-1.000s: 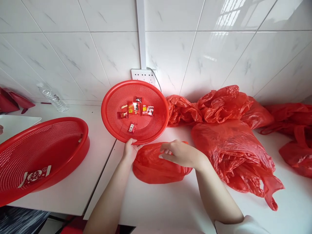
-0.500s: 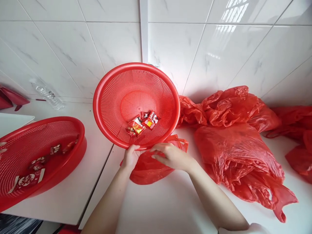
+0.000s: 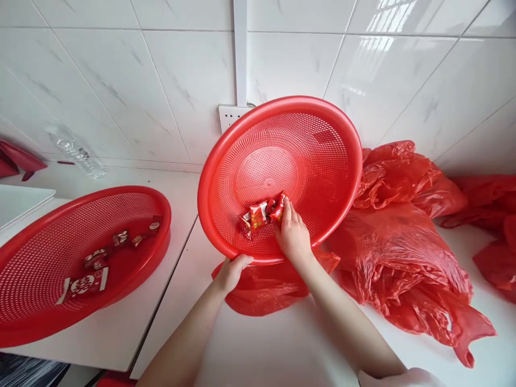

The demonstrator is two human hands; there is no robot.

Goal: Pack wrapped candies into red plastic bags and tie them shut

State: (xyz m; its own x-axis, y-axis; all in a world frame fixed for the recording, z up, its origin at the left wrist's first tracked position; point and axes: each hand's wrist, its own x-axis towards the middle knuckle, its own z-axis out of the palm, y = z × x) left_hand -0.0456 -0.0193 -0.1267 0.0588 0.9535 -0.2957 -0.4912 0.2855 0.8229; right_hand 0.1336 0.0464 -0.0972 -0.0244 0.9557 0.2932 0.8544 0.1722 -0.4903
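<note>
My left hand (image 3: 233,270) grips the near rim of a round red perforated basket (image 3: 314,161), which is tilted up toward me. Several small red snack packets (image 3: 258,214) lie gathered at its low side. My right hand (image 3: 293,235) reaches into the basket, fingers together and closed on the packets at the right of the pile. Under the basket and both hands lies a red plastic bag (image 3: 266,290) on the white counter.
A second red basket (image 3: 52,306) with several packets sits at the left. A heap of red plastic bags (image 3: 403,258) covers the counter to the right. A clear plastic bottle (image 3: 76,153) lies by the tiled wall, and a wall socket (image 3: 228,114) shows behind the basket.
The basket has tipped further up and shifted right. My right hand left the red bag and went into the basket onto the packets, which slid to the low side.
</note>
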